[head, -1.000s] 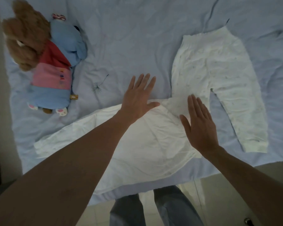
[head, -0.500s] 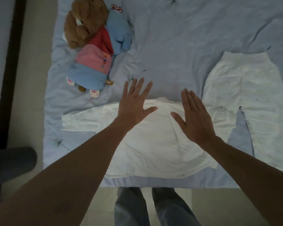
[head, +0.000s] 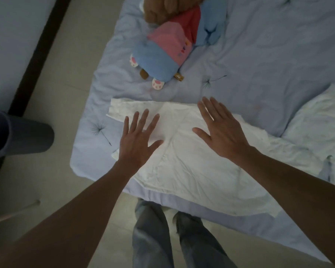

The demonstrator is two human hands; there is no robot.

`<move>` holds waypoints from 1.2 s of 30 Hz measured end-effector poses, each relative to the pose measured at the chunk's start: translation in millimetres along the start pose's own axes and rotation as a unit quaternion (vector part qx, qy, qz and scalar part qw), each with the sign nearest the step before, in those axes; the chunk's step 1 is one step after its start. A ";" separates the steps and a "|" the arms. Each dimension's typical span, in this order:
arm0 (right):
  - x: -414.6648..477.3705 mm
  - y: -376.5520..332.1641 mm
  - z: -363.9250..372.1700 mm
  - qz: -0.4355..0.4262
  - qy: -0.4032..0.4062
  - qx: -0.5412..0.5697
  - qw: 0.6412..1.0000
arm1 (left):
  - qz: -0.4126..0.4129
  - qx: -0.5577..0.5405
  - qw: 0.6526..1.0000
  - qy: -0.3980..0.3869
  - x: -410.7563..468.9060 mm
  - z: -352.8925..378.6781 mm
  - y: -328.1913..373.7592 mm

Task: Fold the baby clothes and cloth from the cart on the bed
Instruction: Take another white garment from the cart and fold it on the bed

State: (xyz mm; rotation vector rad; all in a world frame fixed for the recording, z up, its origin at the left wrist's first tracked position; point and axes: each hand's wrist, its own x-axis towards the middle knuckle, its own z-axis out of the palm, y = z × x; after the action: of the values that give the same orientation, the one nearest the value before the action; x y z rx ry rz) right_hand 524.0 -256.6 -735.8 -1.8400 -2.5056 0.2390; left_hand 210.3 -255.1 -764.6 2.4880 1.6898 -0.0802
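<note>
two white garments lie on the blue bed (head: pixel 278 55); neither shows a finished fold. the white baby top (head: pixel 191 167) is spread flat near the bed's front edge, one sleeve running out to the left. the white baby pants (head: pixel 321 122) lie unfolded at the right, partly cut off by the frame edge, with the top's right end touching or overlapping them.

the left hand (head: pixel 137 144) is fully open, fingers spread, palm down over the top's left part beside the sleeve. the right hand (head: pixel 222 134) is likewise open and flat over the upper middle of the top. neither hand holds anything; whether the palms press the cloth or hover just above it cannot be told.

judged status: the top is at the flattening step, before its first fold. remaining work, as far as visible: fold the top, fold the pants, and fold any cloth not in view. the cart is not identifiable.

a stuffed toy (head: pixel 170 41) lies farther back on the bed, apart from the top.
</note>
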 end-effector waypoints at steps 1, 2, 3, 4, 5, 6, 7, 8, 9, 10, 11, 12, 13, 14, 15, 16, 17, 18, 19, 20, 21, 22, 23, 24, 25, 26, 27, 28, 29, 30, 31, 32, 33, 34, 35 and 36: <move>5.4 -4.5 3.1 -0.016 -0.003 -0.003 1.000 | -0.018 -0.005 1.000 -0.003 -8.6 4.0 -4.8; 10.8 -8.5 6.1 -0.031 -0.008 -0.006 0.999 | -0.036 -0.011 0.999 -0.005 -16.6 7.8 -9.0; 16.3 -12.1 9.3 -0.046 -0.013 -0.010 0.999 | -0.054 -0.017 0.998 -0.007 -23.7 11.7 -13.0; 22.4 -15.5 12.7 -0.061 -0.017 -0.014 0.998 | -0.071 -0.021 0.997 -0.006 -30.1 15.5 -16.6; 29.3 -19.0 15.7 -0.075 -0.021 -0.018 0.997 | -0.087 -0.025 0.996 -0.006 -35.9 19.3 -20.2; 36.8 -22.5 18.1 -0.086 -0.024 -0.021 0.996 | -0.101 -0.028 0.994 -0.007 -41.4 22.8 -23.6; 44.3 -26.0 20.1 -0.093 -0.025 -0.023 0.995 | -0.112 -0.029 0.993 -0.009 -46.8 26.3 -26.8; 51.9 -29.8 21.7 -0.097 -0.025 -0.026 0.995 | -0.121 -0.030 0.992 -0.011 -52.1 30.0 -30.4; 59.3 -33.5 22.9 -0.100 -0.023 -0.029 0.994 | -0.128 -0.030 0.991 -0.014 -56.7 33.2 -33.9; 66.8 -36.9 23.9 -0.101 -0.021 -0.032 0.994 | -0.132 -0.032 0.991 -0.017 -60.3 35.7 -37.2; 74.1 -39.7 24.5 -0.100 -0.021 -0.033 0.994 | -0.134 -0.034 0.990 -0.019 -63.1 37.7 -40.6; 81.0 -41.7 24.8 -0.096 -0.022 -0.033 0.995 | -0.132 -0.034 0.990 -0.020 -65.5 39.0 -43.2; 87.2 -43.0 25.3 -0.093 -0.024 -0.035 0.995 | -0.127 -0.031 0.991 -0.021 -67.6 40.3 -45.5; 92.7 -43.7 26.2 -0.089 -0.026 -0.038 0.995 | -0.121 -0.025 0.992 -0.021 -69.8 41.6 -47.5; 97.7 -43.8 27.1 -0.085 -0.027 -0.040 0.995 | -0.116 -0.021 0.993 -0.021 -71.8 42.6 -49.1; 102.3 -43.5 28.4 -0.081 -0.028 -0.042 0.995 | -0.114 -0.017 0.993 -0.021 -73.5 43.2 -50.5; 106.5 -43.2 29.9 -0.080 -0.031 -0.042 0.995 | -0.114 -0.012 0.993 -0.022 -75.2 43.7 -51.6; 110.0 -43.0 31.7 -0.079 -0.033 -0.044 0.995 | -0.114 -0.006 0.993 -0.023 -76.6 44.2 -52.3; 112.9 -43.1 33.8 -0.080 -0.035 -0.046 0.995 | -0.115 0.002 0.993 -0.024 -77.7 44.9 -52.7; 115.4 -43.3 36.1 -0.083 -0.036 -0.050 0.995 | -0.117 0.007 0.993 -0.024 -78.6 45.7 -53.1; 117.2 -43.7 38.1 -0.086 -0.038 -0.054 0.994 | -0.120 0.008 0.992 -0.022 -79.2 46.3 -53.5; 118.6 -44.0 39.8 -0.091 -0.039 -0.057 0.994 | -0.125 0.007 0.992 -0.020 -79.8 46.8 -53.9; 119.7 -44.4 41.4 -0.096 -0.040 -0.059 0.993 | -0.130 0.005 0.991 -0.016 -80.3 47.1 -54.4; 120.7 -45.0 42.8 -0.100 -0.042 -0.060 0.992 | -0.135 0.002 0.991 -0.012 -80.8 47.7 -55.1; 121.7 -45.6 43.7 -0.103 -0.047 -0.058 0.992 | -0.136 -0.004 0.991 -0.009 -81.4 48.2 -55.6; 122.3 -46.3 43.9 -0.103 -0.052 -0.057 0.992 | -0.133 -0.011 0.991 -0.003 -82.3 49.0 -55.9; 122.5 -47.0 43.8 -0.102 -0.056 -0.056 0.992 | -0.126 -0.020 0.992 0.004 -83.8 49.8 -55.8; 122.1 -47.8 43.8 -0.100 -0.057 -0.056 0.992 | -0.120 -0.029 0.992 0.012 -85.5 50.7 -55.5; 121.5 -48.3 43.9 -0.098 -0.058 -0.056 0.992 | -0.115 -0.039 0.992 0.019 -87.2 51.4 -54.9; 120.7 -48.6 44.2 -0.098 -0.059 -0.057 0.992 | -0.112 -0.046 0.992 0.025 -89.1 52.1 -54.3; 120.1 -49.3 44.3 -0.099 -0.060 -0.057 0.992 | -0.110 -0.050 0.992 0.030 -91.5 52.8 -53.1; 120.0 -49.9 44.3 -0.101 -0.060 -0.056 0.991 | -0.109 -0.055 0.992 0.035 -93.9 53.5 -51.7; 120.4 -50.6 44.0 -0.104 -0.059 -0.055 0.991 | -0.109 -0.063 0.991 0.041 -95.8 53.7 -50.2; 121.0 -51.4 43.0 -0.110 -0.056 -0.054 0.991 | -0.110 -0.072 0.990 0.050 -96.9 53.9 -49.4; 121.6 -51.9 41.9 -0.115 -0.050 -0.054 0.991 | -0.112 -0.082 0.989 0.059 -96.9 53.5 -48.4; 121.8 -52.6 40.7 -0.120 -0.044 -0.053 0.990 | -0.117 -0.092 0.987 0.068 -96.0 52.4 -47.5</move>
State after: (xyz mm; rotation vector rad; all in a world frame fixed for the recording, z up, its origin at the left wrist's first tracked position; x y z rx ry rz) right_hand 432.8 -160.7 -777.5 -1.5705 -2.8190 0.1867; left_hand 132.2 -333.5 -808.9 2.2001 1.9400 0.2187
